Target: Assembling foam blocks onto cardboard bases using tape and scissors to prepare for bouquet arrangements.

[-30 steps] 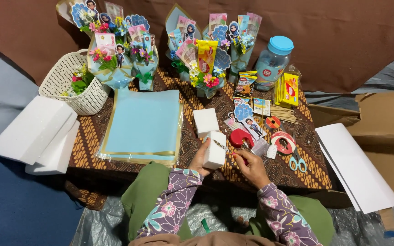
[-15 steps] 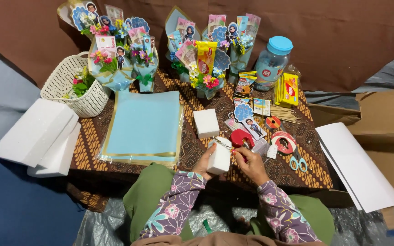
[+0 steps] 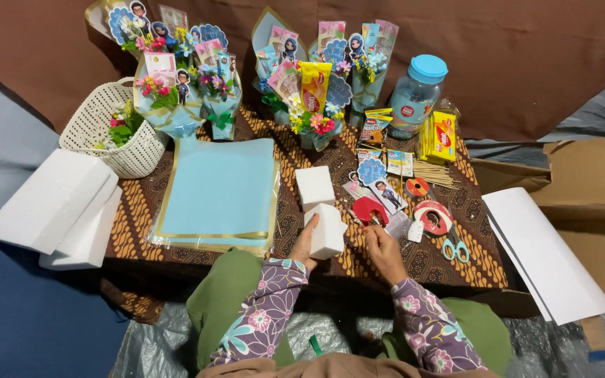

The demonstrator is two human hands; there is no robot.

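Now left hand point(image 3: 303, 246) fingers clasp white foam block point(image 3: 327, 230); right hand point(image 3: 381, 250) fingers curled, grip unclear.

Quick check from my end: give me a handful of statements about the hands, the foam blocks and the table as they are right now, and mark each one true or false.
1. The left hand holds a small white foam block above the near edge of the table. True.
2. A second white foam cube sits on the batik-patterned tablecloth just beyond the held one. True.
3. The stack of light blue wrapping sheets with gold borders lies to the right of the hands. False: it lies to their left.
4. The white woven plastic basket is upside down. False: it stands upright with flowers inside.
5. The right hand grips the blue-handled scissors. False: the scissors lie on the cloth, apart from it.
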